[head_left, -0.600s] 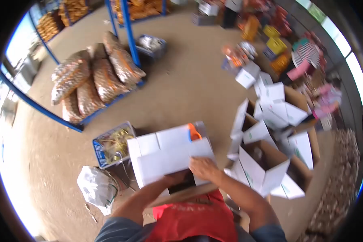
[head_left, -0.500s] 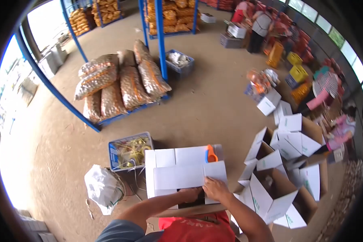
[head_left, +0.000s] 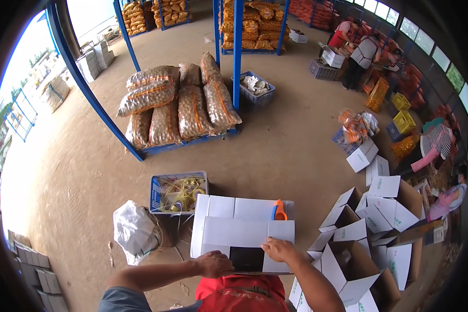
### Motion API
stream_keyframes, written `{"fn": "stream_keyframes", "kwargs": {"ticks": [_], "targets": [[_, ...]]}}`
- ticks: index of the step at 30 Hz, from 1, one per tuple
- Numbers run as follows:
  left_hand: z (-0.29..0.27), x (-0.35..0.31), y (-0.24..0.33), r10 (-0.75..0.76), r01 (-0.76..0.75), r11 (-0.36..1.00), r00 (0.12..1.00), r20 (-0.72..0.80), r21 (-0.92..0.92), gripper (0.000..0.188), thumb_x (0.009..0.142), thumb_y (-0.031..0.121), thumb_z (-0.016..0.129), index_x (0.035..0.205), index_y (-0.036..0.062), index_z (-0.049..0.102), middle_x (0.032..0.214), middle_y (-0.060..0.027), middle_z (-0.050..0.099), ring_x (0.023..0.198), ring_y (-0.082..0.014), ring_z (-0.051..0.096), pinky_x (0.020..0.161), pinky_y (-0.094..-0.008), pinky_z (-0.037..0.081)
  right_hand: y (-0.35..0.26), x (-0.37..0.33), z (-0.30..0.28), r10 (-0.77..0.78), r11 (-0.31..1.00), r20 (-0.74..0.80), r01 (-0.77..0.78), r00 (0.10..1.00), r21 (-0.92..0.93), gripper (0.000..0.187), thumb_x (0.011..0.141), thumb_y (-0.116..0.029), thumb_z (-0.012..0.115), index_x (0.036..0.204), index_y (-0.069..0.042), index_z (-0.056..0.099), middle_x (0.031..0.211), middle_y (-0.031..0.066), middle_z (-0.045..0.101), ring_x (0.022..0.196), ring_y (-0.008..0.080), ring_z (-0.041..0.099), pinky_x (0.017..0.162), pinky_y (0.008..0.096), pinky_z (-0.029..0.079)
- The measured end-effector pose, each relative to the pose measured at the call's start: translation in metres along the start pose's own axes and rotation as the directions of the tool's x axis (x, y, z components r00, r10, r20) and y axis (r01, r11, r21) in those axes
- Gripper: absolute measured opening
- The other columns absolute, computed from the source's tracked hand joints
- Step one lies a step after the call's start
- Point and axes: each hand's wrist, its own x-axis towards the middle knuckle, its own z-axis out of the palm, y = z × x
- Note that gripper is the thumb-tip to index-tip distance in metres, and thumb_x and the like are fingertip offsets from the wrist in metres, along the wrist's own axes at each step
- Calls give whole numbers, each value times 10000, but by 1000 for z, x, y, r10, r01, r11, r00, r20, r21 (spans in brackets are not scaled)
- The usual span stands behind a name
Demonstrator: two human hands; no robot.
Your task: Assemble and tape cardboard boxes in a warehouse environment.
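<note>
A white cardboard box (head_left: pixel 247 234) lies in front of me, its flaps partly folded over a dark gap at the near side. At the left of that gap my left hand (head_left: pixel 215 264) is closed, fingers curled at the near left flap's edge. My right hand (head_left: pixel 278 250) is closed on the edge of the flap at the right of the gap; its fingertips are partly hidden. Upon the far right of the box top rests an orange and blue tape dispenser (head_left: pixel 280 211), touched by neither hand.
Left of the box are a blue crate (head_left: pixel 154 195) of yellow straps and tape rolls and a white sack (head_left: pixel 132 231). Open white cartons (head_left: pixel 348 265) crowd the right. Filled mesh sacks (head_left: pixel 164 114) lie on a blue rack (head_left: pixel 237 62). Several people work at far right.
My left hand has come out of the box's dark gap and moved left to the flap edge. My right hand stays at the right flap. The whole view has shifted a little.
</note>
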Motion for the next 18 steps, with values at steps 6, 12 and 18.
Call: {"fn": "stream_keyframes", "kwargs": {"ticks": [6,12,18], "targets": [[33,38,-56,-117,276,952,721,-683,128,470,994,385,629,1285,16,633,1571,-229,445,1515,-355,363,1251,-478,293,0,-13,5,-114,994,-42,114,993,-5,618,1080,-538,402,1424,-63,598,1571,187,492,1452,324,472,1193,455,386],[42,55,-65,-172,296,953,691,-702,58,499,956,235,620,1393,11,534,1583,-199,448,1527,-348,355,1276,-481,253,18,-33,67,-301,953,-451,253,840,-165,560,1028,-427,538,1456,-67,558,1615,157,434,1508,316,395,1238,480,312],[35,60,-63,-237,363,930,717,-656,60,587,965,234,612,1494,30,463,1638,-181,380,1549,-321,322,1292,-472,219,25,-19,95,-300,949,-676,285,673,-137,500,990,-311,583,1426,-67,587,1540,136,532,1473,283,453,1248,472,281]]}}
